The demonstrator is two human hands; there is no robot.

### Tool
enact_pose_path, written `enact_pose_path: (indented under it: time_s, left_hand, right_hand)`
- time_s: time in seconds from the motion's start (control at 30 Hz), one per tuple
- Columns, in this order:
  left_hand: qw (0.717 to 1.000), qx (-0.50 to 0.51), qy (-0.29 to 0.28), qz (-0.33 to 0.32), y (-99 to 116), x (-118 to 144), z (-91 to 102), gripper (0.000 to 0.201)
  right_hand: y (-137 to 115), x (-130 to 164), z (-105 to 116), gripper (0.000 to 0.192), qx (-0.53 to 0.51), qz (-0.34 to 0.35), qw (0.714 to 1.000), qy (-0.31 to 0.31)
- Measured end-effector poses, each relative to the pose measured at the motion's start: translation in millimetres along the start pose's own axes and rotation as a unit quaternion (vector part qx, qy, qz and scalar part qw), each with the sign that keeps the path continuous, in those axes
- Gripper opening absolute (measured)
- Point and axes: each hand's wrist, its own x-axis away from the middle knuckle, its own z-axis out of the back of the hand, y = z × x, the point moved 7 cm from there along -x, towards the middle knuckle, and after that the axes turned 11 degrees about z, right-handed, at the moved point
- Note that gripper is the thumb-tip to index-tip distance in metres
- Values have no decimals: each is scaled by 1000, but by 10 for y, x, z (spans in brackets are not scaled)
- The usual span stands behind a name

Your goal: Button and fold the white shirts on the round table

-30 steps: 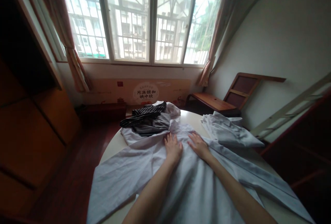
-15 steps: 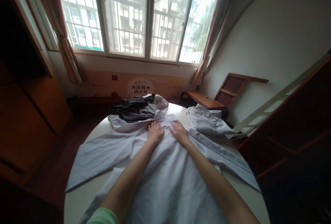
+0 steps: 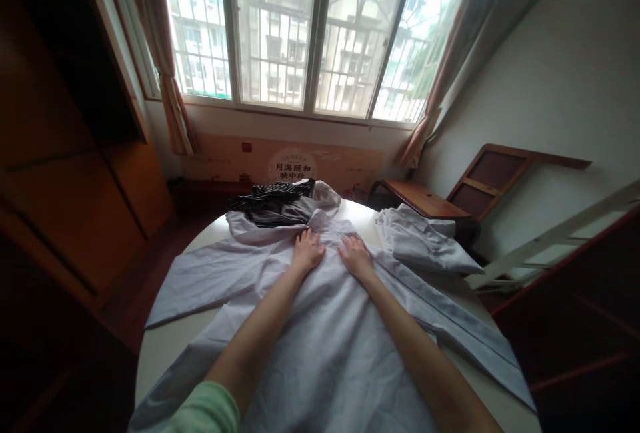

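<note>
A light grey-white long-sleeved shirt (image 3: 345, 340) lies spread over a round white table (image 3: 165, 360), its sleeves reaching out to both sides and its collar end away from me. My left hand (image 3: 309, 250) rests flat on the cloth just below the collar, fingers spread. Beside it, a small gap to the right, my right hand (image 3: 356, 255) also presses flat on the shirt with its fingers apart. Neither hand grips anything. The lower part of the shirt runs toward me under my forearms and out of view.
Black striped clothing (image 3: 270, 203) is heaped at the table's far left side. A pile of folded white clothes (image 3: 425, 240) sits at the right edge. Beyond are a wooden chair (image 3: 425, 198), a barred window (image 3: 280, 40) and a wooden cabinet (image 3: 65, 220).
The view has turned slightly left, so everything appears shifted right. Both hands stay flat on the shirt near the collar, with little visible movement over the cloth.
</note>
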Motion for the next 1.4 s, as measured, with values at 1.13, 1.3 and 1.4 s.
enact_pose_path:
  time_s: [1.13, 1.3, 1.4]
  left_hand:
    - [1000, -27, -5, -10, 32, 8, -8, 46]
    - [1000, -25, -10, -10, 27, 18, -3, 45]
    - [1000, -24, -9, -9, 28, 21, 2, 46]
  right_hand:
    - [-27, 45, 55, 48, -7, -5, 1000, 4]
    - [-19, 47, 47, 48, -10, -10, 1000, -5]
    - [-15, 45, 37, 49, -14, -11, 1000, -10]
